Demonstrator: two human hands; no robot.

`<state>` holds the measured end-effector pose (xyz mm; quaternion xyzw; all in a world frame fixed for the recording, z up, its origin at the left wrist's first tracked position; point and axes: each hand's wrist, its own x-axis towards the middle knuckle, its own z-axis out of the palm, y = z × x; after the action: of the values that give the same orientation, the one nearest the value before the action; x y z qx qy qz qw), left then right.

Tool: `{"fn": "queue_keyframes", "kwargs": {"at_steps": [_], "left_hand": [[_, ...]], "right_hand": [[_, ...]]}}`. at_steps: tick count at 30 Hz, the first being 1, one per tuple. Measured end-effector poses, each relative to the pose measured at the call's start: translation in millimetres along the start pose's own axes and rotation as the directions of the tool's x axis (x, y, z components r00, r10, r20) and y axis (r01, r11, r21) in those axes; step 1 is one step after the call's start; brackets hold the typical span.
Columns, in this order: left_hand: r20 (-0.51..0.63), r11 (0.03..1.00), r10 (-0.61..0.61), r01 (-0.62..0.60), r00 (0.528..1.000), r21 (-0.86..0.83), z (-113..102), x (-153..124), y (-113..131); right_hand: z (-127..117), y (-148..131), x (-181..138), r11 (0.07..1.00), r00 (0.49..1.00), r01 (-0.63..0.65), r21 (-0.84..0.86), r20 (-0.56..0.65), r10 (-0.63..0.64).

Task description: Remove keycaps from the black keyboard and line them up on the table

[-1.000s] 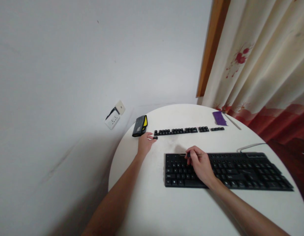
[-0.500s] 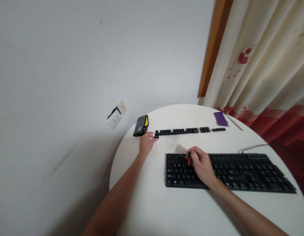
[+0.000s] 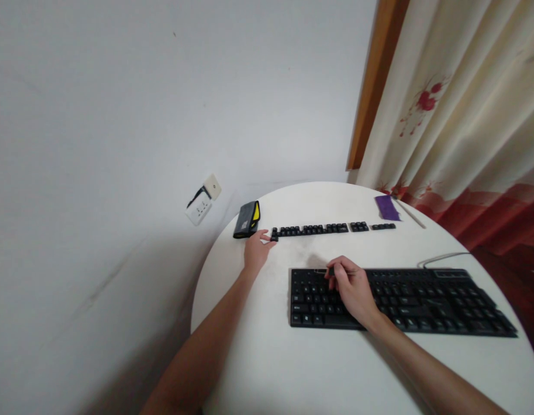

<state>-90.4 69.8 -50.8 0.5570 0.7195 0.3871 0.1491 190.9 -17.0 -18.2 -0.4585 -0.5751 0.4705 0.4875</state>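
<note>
Beyond the mostly keyed keyboard (image 3: 405,302) lie loose keys (image 3: 313,230), left hand (image 3: 255,251) pinching one, right hand (image 3: 352,290) gripping a tool (image 3: 332,271).

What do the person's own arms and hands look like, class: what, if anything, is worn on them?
The left hand and right hand are ungloved. The left forearm and right forearm are sleeveless where visible, without watch or bracelet. Any small rings are too fine to rule out.

The right hand (image 3: 353,291) hides part of the keyboard (image 3: 416,302) beneath it and of its slim tool (image 3: 332,271), and the keycap (image 3: 274,238) at the left hand (image 3: 256,252) is too small to read.
</note>
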Motion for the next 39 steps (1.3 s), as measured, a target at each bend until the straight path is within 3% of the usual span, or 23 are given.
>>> {"fn": "queue_keyframes", "kwargs": {"at_steps": [28, 39], "left_hand": [[0.009, 1.000, -0.008, 0.008, 1.000, 0.004, -4.2, -1.7, 8.5], [-0.006, 1.000, 0.002, -0.002, 1.000, -0.014, -0.4, 1.2, -0.1]], "right_hand": [[0.2, -0.2, 0.3, 1.000, 1.000, 0.002, 0.007, 0.004, -0.002], [0.2, -0.8, -0.3, 1.000, 1.000, -0.007, 0.016, 0.011, 0.007]]}}
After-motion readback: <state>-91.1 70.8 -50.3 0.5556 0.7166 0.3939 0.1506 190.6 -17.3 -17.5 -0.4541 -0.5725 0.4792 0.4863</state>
